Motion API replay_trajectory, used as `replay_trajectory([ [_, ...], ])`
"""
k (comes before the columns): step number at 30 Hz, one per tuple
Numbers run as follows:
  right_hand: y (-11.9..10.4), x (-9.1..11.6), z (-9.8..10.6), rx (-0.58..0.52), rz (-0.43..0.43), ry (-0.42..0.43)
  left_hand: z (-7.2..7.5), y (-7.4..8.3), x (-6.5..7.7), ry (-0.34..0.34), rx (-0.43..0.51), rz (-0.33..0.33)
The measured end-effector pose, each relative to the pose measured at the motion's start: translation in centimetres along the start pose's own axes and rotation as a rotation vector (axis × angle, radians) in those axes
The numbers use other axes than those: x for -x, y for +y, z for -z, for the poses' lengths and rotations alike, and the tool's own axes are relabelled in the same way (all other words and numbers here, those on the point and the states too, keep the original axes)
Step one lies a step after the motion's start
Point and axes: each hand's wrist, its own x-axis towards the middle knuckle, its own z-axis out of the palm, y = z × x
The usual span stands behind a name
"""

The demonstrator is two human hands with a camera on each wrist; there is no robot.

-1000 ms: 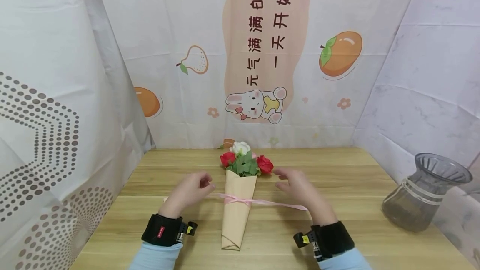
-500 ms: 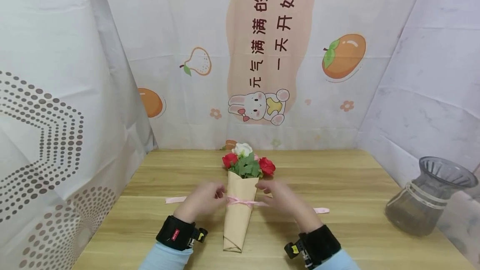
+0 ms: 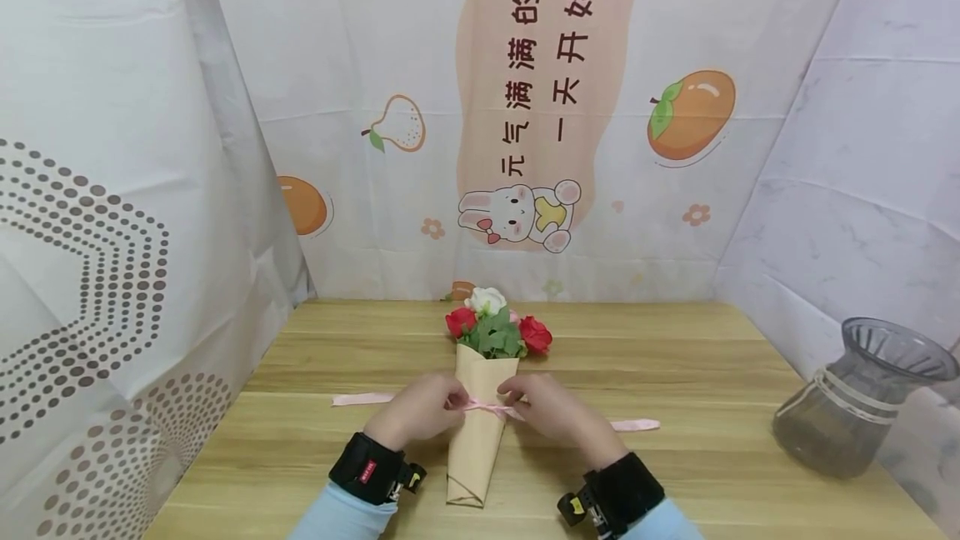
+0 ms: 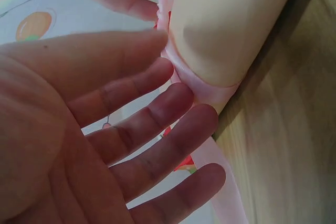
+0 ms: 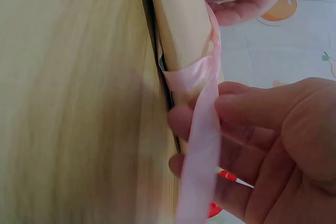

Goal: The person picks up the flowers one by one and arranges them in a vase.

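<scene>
A bouquet wrapped in tan paper lies upright in the head view, its red, white and pink flowers pointing away from me. A pink ribbon is tied round its middle, with a tail out to each side. My left hand is at the left of the knot; in the left wrist view its spread fingers and thumb reach the ribbon. My right hand is at the knot's right side. In the right wrist view, the right-hand tail passes between its thumb and bent fingers, held there.
A grey glass vase with cord round its neck stands at the right of the wooden table. Patterned white curtain hangs behind, with more cloth along the left side.
Both hands have moved inward from either side of the bouquet to the ribbon's knot. The ribbon tails now lie out beyond the hands. The head view has shifted slightly.
</scene>
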Motion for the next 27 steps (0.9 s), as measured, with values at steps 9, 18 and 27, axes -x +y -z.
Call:
replay_trajectory([
  [9,-0.4,-0.5,-0.4,-0.013,-0.034,-0.029,-0.8,0.3,-0.6,-0.030,-0.046,0.027],
  [18,-1.1,-0.6,-0.6,-0.035,0.020,-0.059,-1.2,0.7,-0.8,-0.022,-0.084,-0.002],
  [27,-1.1,-0.7,-1.1,-0.037,0.030,-0.060,-1.3,0.6,-0.9,-0.015,-0.088,-0.040],
])
